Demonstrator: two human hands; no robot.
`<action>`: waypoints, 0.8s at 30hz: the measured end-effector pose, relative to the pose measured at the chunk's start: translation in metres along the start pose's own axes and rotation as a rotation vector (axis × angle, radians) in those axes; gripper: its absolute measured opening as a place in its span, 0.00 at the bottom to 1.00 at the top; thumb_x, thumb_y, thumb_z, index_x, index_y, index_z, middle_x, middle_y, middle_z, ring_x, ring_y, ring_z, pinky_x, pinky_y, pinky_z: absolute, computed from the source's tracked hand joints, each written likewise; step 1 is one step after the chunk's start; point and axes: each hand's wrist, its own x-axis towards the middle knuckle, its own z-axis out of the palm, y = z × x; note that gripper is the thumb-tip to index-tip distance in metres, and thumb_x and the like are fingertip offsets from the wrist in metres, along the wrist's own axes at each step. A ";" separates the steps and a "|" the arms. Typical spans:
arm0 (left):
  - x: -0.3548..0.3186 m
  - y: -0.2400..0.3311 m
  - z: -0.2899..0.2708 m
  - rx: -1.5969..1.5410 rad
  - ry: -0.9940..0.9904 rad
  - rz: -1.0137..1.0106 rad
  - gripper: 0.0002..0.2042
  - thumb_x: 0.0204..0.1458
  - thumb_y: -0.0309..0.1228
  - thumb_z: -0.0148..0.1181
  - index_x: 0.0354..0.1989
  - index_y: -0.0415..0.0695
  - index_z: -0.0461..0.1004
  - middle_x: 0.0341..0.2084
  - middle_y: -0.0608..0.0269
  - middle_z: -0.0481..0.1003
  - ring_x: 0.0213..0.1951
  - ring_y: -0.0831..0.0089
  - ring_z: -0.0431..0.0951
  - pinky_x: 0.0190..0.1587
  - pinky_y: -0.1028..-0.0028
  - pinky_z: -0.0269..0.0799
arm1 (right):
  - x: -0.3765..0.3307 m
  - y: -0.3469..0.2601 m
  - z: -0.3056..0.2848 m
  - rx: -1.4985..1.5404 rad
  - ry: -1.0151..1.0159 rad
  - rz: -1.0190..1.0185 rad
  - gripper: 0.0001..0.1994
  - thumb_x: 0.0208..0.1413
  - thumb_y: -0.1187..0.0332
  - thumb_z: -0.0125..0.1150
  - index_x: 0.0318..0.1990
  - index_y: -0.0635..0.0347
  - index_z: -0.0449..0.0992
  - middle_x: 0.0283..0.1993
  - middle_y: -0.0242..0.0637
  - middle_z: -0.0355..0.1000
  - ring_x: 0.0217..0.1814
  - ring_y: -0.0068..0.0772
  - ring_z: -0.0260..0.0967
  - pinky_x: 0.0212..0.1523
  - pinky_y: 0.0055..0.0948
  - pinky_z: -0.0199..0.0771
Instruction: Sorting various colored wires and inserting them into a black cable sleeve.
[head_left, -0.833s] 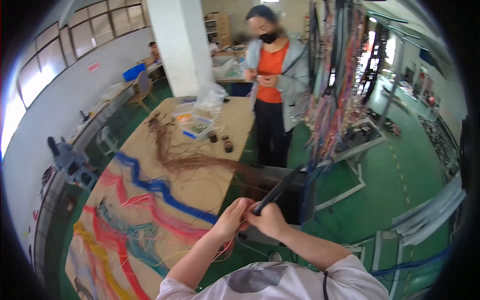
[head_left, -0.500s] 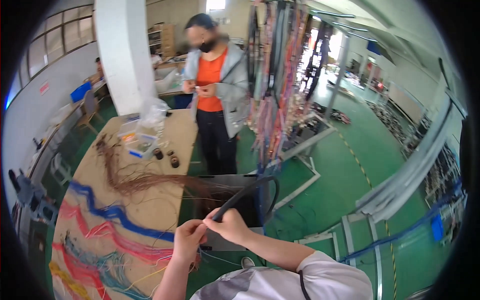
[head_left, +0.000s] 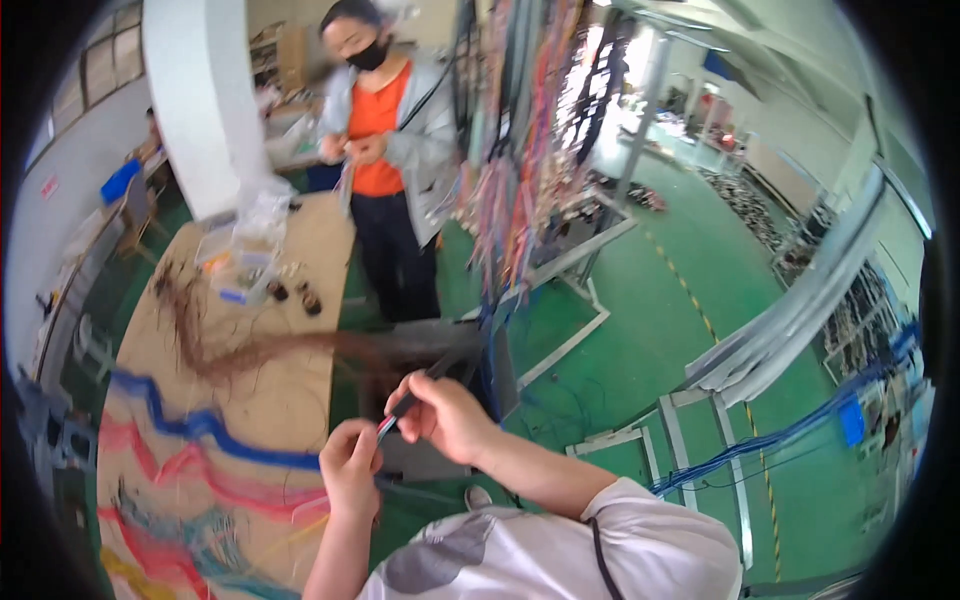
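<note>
Black tube [head_left: 404, 405], thin wires [head_left: 386, 427]
My left fingers [head_left: 364, 445] pinch the wires, my right fingers [head_left: 421, 384] the tube; both look light and bendy, best held where they meet

A white pillar [head_left: 195, 110] I see at upper left, a masked person [head_left: 377, 178] standing beside the table [head_left: 285, 405], cords [head_left: 520, 130] hanging nearby, metal frames [head_left: 677, 445] on the green floor [head_left: 640, 330].
</note>
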 end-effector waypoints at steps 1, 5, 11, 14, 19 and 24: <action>0.003 -0.004 -0.001 -0.035 -0.009 0.020 0.04 0.48 0.25 0.49 0.25 0.38 0.67 0.19 0.70 0.64 0.19 0.84 0.61 0.20 0.84 0.54 | -0.001 -0.001 0.004 -0.073 -0.014 0.001 0.14 0.55 0.58 0.41 0.32 0.60 0.65 0.31 0.39 0.68 0.21 0.25 0.64 0.22 0.24 0.65; 0.006 0.018 0.004 0.125 -0.103 0.103 0.04 0.49 0.26 0.48 0.27 0.38 0.67 0.25 0.70 0.66 0.28 0.83 0.64 0.30 0.83 0.60 | -0.002 -0.007 0.016 -0.273 0.000 -0.035 0.13 0.55 0.58 0.43 0.33 0.61 0.65 0.32 0.41 0.67 0.21 0.29 0.66 0.21 0.24 0.67; 0.003 0.022 0.005 0.376 -0.032 0.472 0.03 0.43 0.19 0.52 0.27 0.38 0.70 0.23 0.64 0.68 0.26 0.77 0.67 0.29 0.81 0.62 | 0.000 -0.014 0.026 -0.265 -0.104 -0.165 0.12 0.57 0.63 0.39 0.35 0.63 0.65 0.35 0.44 0.63 0.24 0.28 0.64 0.26 0.26 0.67; -0.003 0.033 0.007 0.529 -0.011 0.506 0.05 0.42 0.18 0.52 0.28 0.38 0.71 0.23 0.61 0.68 0.26 0.72 0.68 0.29 0.79 0.63 | 0.001 -0.011 0.021 -0.220 -0.138 -0.183 0.12 0.57 0.63 0.38 0.36 0.63 0.65 0.35 0.43 0.63 0.25 0.27 0.63 0.26 0.27 0.67; -0.010 0.040 0.007 0.677 -0.035 0.532 0.05 0.43 0.19 0.52 0.29 0.39 0.72 0.23 0.62 0.68 0.26 0.74 0.67 0.29 0.79 0.62 | -0.006 -0.010 0.019 -0.267 -0.145 -0.208 0.13 0.57 0.63 0.38 0.37 0.63 0.65 0.35 0.43 0.62 0.26 0.26 0.63 0.27 0.27 0.67; -0.011 0.045 0.010 0.765 -0.067 0.605 0.04 0.42 0.18 0.52 0.26 0.39 0.72 0.22 0.58 0.68 0.23 0.66 0.69 0.25 0.76 0.64 | -0.006 -0.012 0.013 -0.245 -0.188 -0.220 0.13 0.57 0.62 0.37 0.37 0.63 0.64 0.36 0.44 0.63 0.26 0.26 0.64 0.27 0.27 0.68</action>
